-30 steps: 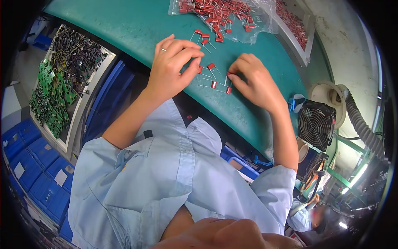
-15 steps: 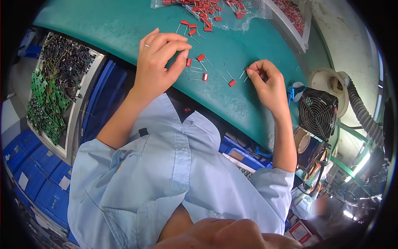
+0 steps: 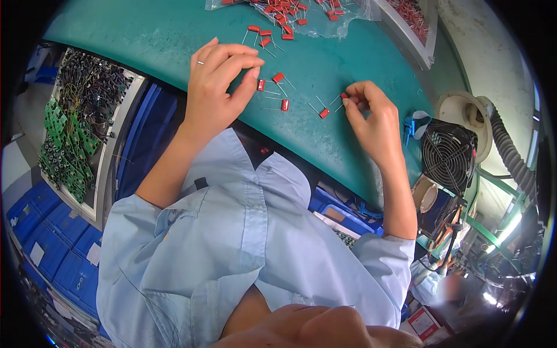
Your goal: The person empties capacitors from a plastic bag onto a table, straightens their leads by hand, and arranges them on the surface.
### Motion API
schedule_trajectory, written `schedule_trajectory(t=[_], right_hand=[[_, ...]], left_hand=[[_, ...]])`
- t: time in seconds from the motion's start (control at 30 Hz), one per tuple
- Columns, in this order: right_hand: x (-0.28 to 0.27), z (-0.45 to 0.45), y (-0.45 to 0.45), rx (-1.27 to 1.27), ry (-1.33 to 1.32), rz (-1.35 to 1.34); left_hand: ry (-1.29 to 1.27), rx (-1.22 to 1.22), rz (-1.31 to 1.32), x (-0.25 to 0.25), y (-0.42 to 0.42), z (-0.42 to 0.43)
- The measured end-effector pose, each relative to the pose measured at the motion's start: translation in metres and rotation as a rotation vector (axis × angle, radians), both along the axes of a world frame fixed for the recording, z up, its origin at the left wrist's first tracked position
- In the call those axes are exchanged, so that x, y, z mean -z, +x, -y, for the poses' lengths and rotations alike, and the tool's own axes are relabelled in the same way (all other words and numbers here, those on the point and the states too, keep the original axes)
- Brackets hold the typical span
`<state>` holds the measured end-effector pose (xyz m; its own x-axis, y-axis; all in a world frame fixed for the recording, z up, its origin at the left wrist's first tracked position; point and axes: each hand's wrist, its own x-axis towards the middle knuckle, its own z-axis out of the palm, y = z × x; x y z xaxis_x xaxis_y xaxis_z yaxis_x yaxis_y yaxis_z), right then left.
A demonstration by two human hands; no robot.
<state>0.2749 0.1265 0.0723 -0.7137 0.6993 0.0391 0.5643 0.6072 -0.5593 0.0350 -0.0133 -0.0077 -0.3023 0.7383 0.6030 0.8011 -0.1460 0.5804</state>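
Observation:
My left hand (image 3: 217, 84) hovers over the green work surface (image 3: 325, 64), palm down. Its thumb and fingers are apart, with nothing visible between them. Close to the thumb lies a red film capacitor (image 3: 261, 85); two others, an upper one (image 3: 278, 76) and a lower one (image 3: 285, 105), rest just to the right. Thumb and forefinger of my right hand (image 3: 371, 113) pinch another red capacitor (image 3: 343, 95), its two wire leads pointing down and left. Just below those leads, a loose capacitor (image 3: 324, 113) lies on the surface.
Several red capacitors (image 3: 265, 42) lie farther back, near a clear plastic bag (image 3: 354, 20) with many more. A metal-edged tray (image 3: 426, 58) of red parts stands at back right. A black fan (image 3: 448, 155) and flexible duct (image 3: 510, 139) are right; circuit boards (image 3: 69, 145) fill a left rack.
The capacitor in my right hand has tilted, so its leads point more to the left. My left hand keeps nearly the same pose, and the view has shifted slightly.

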Motion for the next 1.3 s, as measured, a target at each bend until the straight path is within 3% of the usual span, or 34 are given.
schedule_trajectory(t=[0.4,0.6,0.8,1.1,1.3], right_hand=[[-0.003,-0.010,0.004,-0.069,-0.016,0.093],[-0.002,0.001,0.003,-0.188,0.241,0.093],[-0.004,-0.004,0.001,-0.086,-0.040,0.115],[0.007,0.014,0.000,-0.200,0.339,0.067],[0.010,0.019,0.001,-0.203,0.412,0.074]], left_hand=[[0.051,0.009,0.014,0.003,-0.001,-0.003],[0.008,0.005,0.001,0.000,-0.001,0.000],[0.065,0.015,0.017,0.006,-0.003,-0.003],[0.063,0.014,0.016,0.006,-0.003,-0.003],[0.005,0.010,0.001,0.001,-0.001,0.000]])
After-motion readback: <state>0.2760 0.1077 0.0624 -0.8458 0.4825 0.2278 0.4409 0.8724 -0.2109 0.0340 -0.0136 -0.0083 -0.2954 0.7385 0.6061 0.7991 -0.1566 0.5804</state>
